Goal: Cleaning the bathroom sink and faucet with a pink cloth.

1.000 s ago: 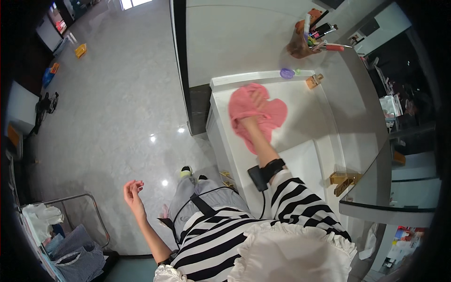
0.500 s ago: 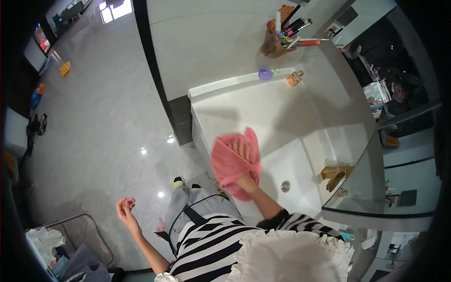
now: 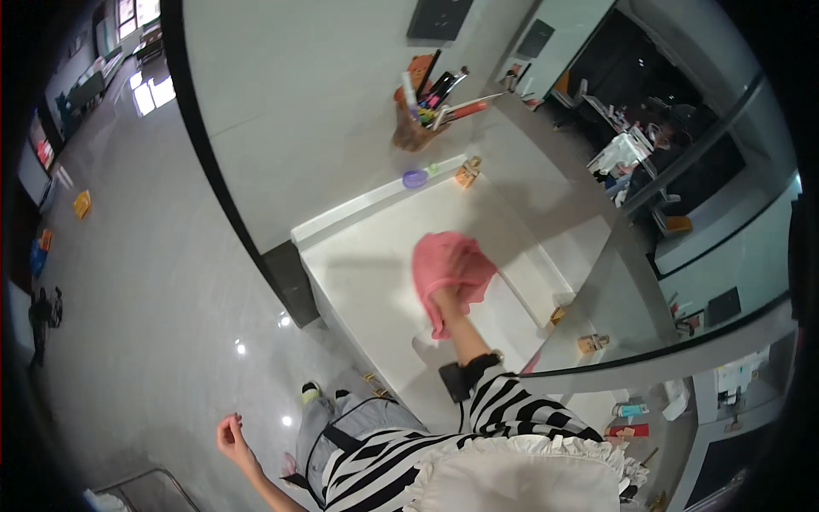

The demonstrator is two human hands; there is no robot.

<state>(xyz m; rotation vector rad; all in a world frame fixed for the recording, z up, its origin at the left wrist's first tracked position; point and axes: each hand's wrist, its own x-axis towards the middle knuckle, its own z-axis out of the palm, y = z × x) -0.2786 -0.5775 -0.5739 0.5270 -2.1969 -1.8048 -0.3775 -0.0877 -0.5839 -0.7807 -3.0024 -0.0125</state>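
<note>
My right hand (image 3: 459, 259) holds a pink cloth (image 3: 430, 258) over the white washbasin counter (image 3: 367, 243), at the near-left side of the sink basin (image 3: 499, 328). The cloth spreads out around my fingers, and motion blurs the hand a little. A small dark box-shaped device sits at my right wrist. Well to the left, over the grey floor, my left hand (image 3: 230, 433) hangs in the air with its fingers loosely bent and nothing in them.
Along the counter's back ledge stand a purple oval item (image 3: 415, 178) and a small amber bottle (image 3: 467, 171). Above them, a brown wall holder (image 3: 413, 130) carries pens and brushes. A mirror cabinet (image 3: 657, 337) juts out on the right. A metal-framed rack (image 3: 153, 480) stands lower left.
My right hand has carried the pink cloth rightward and farther across the counter. The view has shifted and turned, bringing more mirror into sight. My left hand stays raised and empty.
</note>
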